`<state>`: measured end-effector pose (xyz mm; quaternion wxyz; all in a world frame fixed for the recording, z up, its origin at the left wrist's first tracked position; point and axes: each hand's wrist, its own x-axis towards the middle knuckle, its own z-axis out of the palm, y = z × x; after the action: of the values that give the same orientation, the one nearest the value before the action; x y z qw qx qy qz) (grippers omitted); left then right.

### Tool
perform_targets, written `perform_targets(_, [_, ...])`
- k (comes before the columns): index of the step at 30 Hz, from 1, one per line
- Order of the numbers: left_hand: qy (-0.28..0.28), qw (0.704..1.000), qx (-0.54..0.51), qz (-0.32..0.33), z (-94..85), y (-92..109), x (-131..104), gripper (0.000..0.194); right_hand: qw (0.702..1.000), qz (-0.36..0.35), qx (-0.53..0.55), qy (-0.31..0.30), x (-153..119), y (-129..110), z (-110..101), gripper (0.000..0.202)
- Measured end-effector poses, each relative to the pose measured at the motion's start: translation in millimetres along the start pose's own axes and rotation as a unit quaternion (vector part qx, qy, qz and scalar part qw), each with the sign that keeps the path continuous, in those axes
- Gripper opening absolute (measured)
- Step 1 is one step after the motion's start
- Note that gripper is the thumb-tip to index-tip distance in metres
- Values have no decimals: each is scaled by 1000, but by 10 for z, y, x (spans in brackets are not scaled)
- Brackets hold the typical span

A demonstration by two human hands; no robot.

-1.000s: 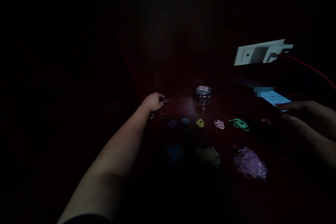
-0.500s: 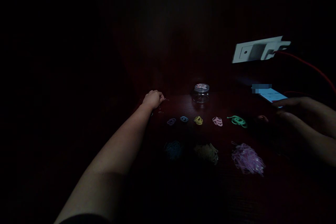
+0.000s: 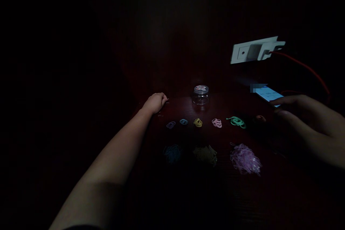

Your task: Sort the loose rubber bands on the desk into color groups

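My left hand (image 3: 155,102) reaches to the far left of the dark tabletop, its fingers pinched together. A thin light tip shows at the fingertips, too small to name, and small thin pieces (image 3: 160,115) lie just below it. My right hand (image 3: 309,125) is at the right, thumb and index finger apart, with the index finger over the near corner of a lit phone (image 3: 269,94). Between the hands runs a row of small elastic band bundles: purple (image 3: 170,125), blue (image 3: 183,122), yellow (image 3: 197,122), pink (image 3: 216,123) and green (image 3: 236,122).
Nearer me lie heaps of blue bands (image 3: 173,153), dull yellowish bands (image 3: 206,154) and light purple bands (image 3: 245,159). A clear lidded jar (image 3: 201,95) stands behind the row. A wall socket (image 3: 239,53) holds a white plug (image 3: 262,52) with a red cable (image 3: 304,64). The surroundings are very dark.
The whole view has shifted, so things appear slightly further left. My right index finger reaches a little further over the phone's corner. My left hand stays pinched in about the same place.
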<state>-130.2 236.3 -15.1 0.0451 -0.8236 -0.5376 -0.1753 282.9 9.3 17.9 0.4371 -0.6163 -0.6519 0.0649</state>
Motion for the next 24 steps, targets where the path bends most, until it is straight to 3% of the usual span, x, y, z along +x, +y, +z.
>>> perform_targets(4, [-25, 999, 30, 35, 26, 45, 0, 22, 1000, 9, 1, -22, 14, -4, 14, 40])
perform_targets(10, [-1, 999, 14, 42, 34, -119, 10, 30, 1000, -16, 9, -17, 27, 75, 28, 38])
perform_targets(12, [-19, 999, 24, 38, 28, -134, 20, 29, 1000, -10, 18, -22, 26, 51, 16, 35])
perform_targets(15, [-49, 998, 41, 14, 9, -78, 23, 23, 999, -1, 28, -20, 24, -12, 2, 32])
perform_targets(20, [-28, 994, 101, -6, -18, 81, -55, 25, 999, -29, 6, -16, 29, -45, 20, 33])
perform_targets(24, [3, 999, 37, -25, -115, 230, -213, 27, 997, -42, 18, -64, 40, -5, 41, 31])
